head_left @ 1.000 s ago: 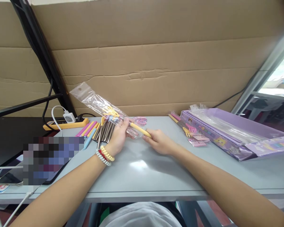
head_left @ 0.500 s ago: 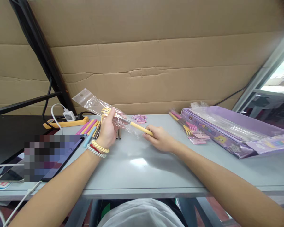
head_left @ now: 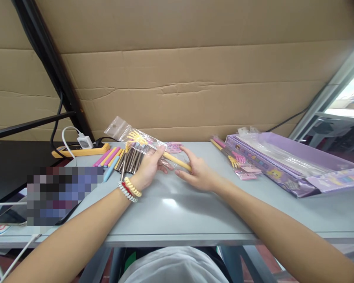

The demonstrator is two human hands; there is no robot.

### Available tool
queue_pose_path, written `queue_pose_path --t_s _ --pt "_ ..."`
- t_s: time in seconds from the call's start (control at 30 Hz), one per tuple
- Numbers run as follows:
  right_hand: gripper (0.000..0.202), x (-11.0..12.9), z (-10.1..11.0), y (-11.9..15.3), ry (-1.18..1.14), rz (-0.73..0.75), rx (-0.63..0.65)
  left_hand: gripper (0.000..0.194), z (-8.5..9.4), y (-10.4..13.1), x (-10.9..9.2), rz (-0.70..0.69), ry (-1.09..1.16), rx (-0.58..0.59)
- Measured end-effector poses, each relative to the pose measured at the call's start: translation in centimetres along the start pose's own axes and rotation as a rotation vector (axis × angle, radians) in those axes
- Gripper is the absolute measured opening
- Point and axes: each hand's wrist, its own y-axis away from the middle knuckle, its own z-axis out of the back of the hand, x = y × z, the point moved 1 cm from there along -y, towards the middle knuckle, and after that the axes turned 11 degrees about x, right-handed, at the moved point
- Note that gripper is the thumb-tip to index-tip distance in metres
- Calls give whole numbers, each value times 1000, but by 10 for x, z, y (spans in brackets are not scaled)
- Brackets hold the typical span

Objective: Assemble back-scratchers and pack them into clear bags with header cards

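Along the back of the grey desk (head_left: 171, 220) stands a creased cardboard panel (head_left: 194, 67), and loose parts lie to the left before it: pink, yellow and blue handle tubes (head_left: 111, 169) beside a bunch of metal rods (head_left: 132, 159), partly hidden by the left hand (head_left: 149, 167). Behind these, a yellow power strip (head_left: 102, 150) carries a white charger (head_left: 85, 141); nearer the left edge lies a tablet (head_left: 91, 182), its screen mostly pixelated. Small pink cards (head_left: 174, 146) lie just beyond the hands. On the right, packaged back scratchers (head_left: 224, 151), one yellow and one pink, rest next to a purple carton (head_left: 262, 167) with clear plastic bags (head_left: 283, 153) inside. Coloured lettering and a yellow cartoon figure decorate the carton's side, but the words are too small to read. Held slantwise above the desk between both hands is a yellow-handled back scratcher (head_left: 177, 160), its hand-shaped head inside a clear sleeve (head_left: 118, 129). The left hand grips it through the plastic, thumb on top, two coil bands (head_left: 132, 187) around the wrist. The right hand (head_left: 198, 172) is open, thumb and forefinger spread on either side of the handle's end; whether the palm touches it cannot be told.
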Motion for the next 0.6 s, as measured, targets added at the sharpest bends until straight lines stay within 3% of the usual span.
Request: queue_pose_path --t_s 0.17,0.37,0.6 --pt "70 -3 2 -2 2 6 -5 40 1 0 -1 1 -51 25" --pt "40 -1 5 -1 -69 86 58 38 5 0 -8 -34 -84 27" --pt "36 -4 4 -1 -63 116 41 41 11 4 -17 -3 42 243"
